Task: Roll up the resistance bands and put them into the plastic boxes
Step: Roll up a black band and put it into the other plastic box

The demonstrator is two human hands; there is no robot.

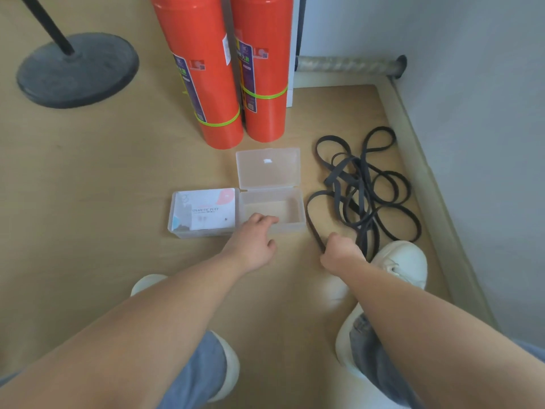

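Note:
A tangle of black resistance bands (367, 184) lies on the wooden floor at the right. My right hand (339, 252) is closed on the near end of one band loop. An open clear plastic box (298, 214) sits left of the bands, its lid (268, 168) folded back and nothing inside. My left hand (253, 240) rests with its fingers on the box's front rim. A second plastic box (203, 214), closed, with a printed card on top, stands against the open box's left side.
Two red fire extinguishers (206, 72) stand behind the boxes. A black round stand base (78, 69) is at far left. A grey wall (472, 113) and skirting run along the right. My white shoes (404, 261) are near the bands.

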